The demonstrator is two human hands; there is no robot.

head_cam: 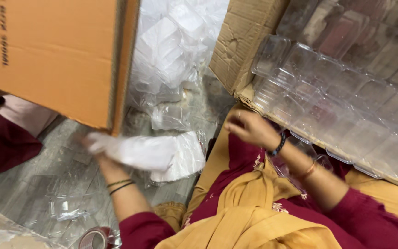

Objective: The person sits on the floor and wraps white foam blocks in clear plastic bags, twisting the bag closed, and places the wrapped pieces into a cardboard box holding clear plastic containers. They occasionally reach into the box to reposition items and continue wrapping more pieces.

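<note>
While the left hand [98, 144] is motion-blurred, its grip looks closed on a white, soft plastic bag [157, 154], crinkled and translucent, lying on the grey floor [33, 184] just below the corner of a large brown cardboard box [56, 55]. Right hand [249, 129]: fingers loosely curled, half-open grip, hovering at the front edge of a flat cardboard tray [245, 41]; can't tell if it touches or holds anything. That tray carries rows of clear rigid plastic clamshell containers [328, 92], glossy, rectangular with rounded corners, packed side by side. Behind the bag, a heap of more clear plastic packaging [171, 50], wrinkled film over boxy shapes. Loose clear container pieces [70, 207] lie flat on the floor near the left forearm. A roll of tape [93, 239], reddish-brown, sits at the bottom edge. Another person's maroon sleeve [1, 143] shows at far left, partly behind the box.
</note>
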